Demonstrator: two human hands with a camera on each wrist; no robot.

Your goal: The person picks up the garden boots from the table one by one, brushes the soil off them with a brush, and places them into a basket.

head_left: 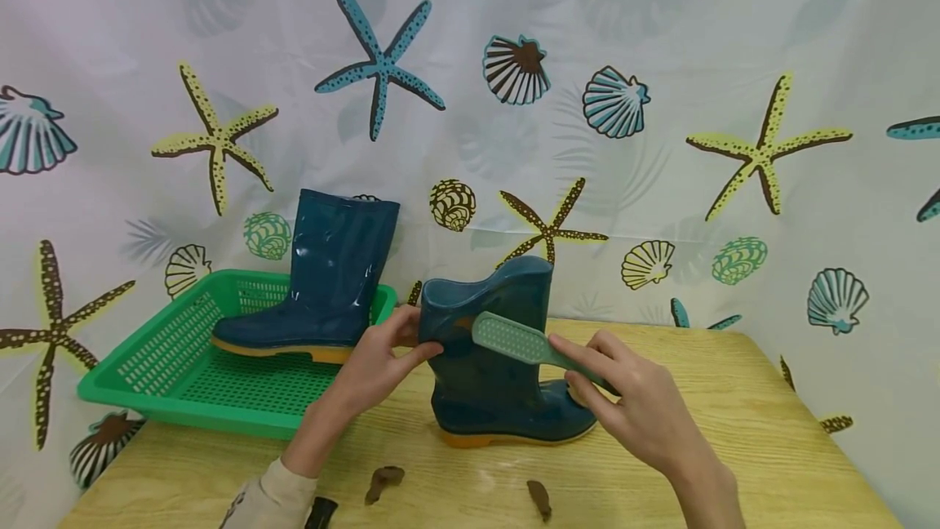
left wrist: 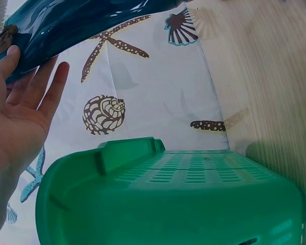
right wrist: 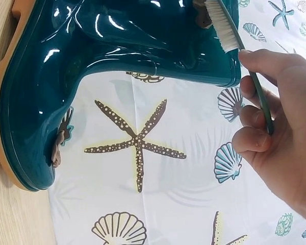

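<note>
A dark blue rubber boot (head_left: 488,386) with a tan sole stands upright on the table, toe to the right. My left hand (head_left: 378,362) holds its shaft near the top, thumb on the near side and fingers behind. In my right hand (head_left: 639,398) is the handle of a green scrub brush (head_left: 514,339). Its white bristles (right wrist: 222,28) meet a brown clump of mud (right wrist: 200,15) high on the shaft, as the right wrist view shows. More mud (right wrist: 57,151) sticks to the toe. The left wrist view has my left thumb right beside the upper clump.
A green plastic basket (head_left: 187,419) at the left holds a second blue boot (head_left: 334,268). Two brown mud pieces, one left (head_left: 384,482) and one right (head_left: 539,499), lie on the wooden table (head_left: 705,431) in front. Behind hangs a sea-patterned white cloth (head_left: 470,145).
</note>
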